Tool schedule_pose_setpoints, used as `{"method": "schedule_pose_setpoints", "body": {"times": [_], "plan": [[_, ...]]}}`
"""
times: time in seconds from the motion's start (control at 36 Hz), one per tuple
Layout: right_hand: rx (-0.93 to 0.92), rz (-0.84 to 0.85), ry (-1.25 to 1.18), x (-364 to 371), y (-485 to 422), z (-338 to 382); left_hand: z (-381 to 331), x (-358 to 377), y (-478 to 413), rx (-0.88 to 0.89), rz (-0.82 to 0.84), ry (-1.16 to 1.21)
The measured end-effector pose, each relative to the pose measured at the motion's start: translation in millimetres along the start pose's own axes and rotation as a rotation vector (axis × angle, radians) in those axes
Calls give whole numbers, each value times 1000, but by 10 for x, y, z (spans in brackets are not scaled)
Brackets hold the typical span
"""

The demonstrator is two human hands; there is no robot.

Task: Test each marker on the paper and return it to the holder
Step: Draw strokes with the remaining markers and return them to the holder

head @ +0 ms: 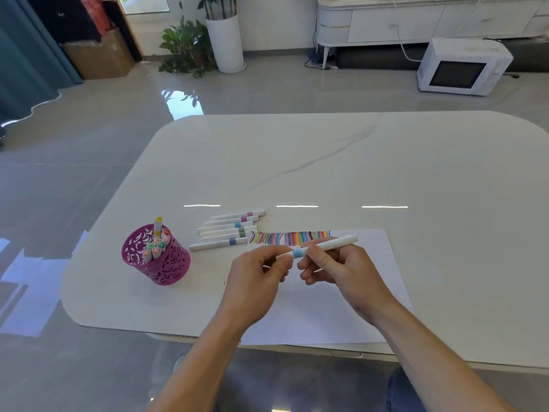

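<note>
Head view: marker's left end hidden

The marker disappears at its left end into the pinch of the left hand; the right hand grips its middle. It lies left-to-right over the paper, right end farther away. The holder stands well left.

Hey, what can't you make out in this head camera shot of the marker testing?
- Head view: left end of the blue-banded marker, capped or not, hidden inside the left hand; the right hand holds its barrel.
- Head view: print on the loose markers, too small.
- Head view: lower parts of the stored markers, hidden by the holder wall.
</note>
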State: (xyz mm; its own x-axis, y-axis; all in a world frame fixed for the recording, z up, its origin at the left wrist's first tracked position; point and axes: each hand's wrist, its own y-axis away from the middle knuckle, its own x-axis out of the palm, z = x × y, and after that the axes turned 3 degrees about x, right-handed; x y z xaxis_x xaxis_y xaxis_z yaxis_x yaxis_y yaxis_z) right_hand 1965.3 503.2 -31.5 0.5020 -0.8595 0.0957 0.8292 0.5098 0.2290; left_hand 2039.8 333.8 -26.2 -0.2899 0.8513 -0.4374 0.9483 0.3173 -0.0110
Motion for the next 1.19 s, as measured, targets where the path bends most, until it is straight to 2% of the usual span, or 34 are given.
{"method": "schedule_pose_setpoints", "body": {"times": [0.14,0.31,0.44,0.64,0.92,1.19], "plan": [[69,-42,64,38,-69,-45,-78,-162,7,-19,-194,203],[150,-56,274,-10,-122,-171,-123,-483,19,114,-422,324],[192,-24,475,-6,-148,-281,-65,-796,66,287,-661,-2],[224,-17,546,7,-173,-337,82,-1123,83,337,-861,-146],[242,-5,595,27,-187,-302,231,-1255,23,307,-887,-273],[250,-7,586,18,-183,-291,351,-1217,-15,62,-754,-429]]}}
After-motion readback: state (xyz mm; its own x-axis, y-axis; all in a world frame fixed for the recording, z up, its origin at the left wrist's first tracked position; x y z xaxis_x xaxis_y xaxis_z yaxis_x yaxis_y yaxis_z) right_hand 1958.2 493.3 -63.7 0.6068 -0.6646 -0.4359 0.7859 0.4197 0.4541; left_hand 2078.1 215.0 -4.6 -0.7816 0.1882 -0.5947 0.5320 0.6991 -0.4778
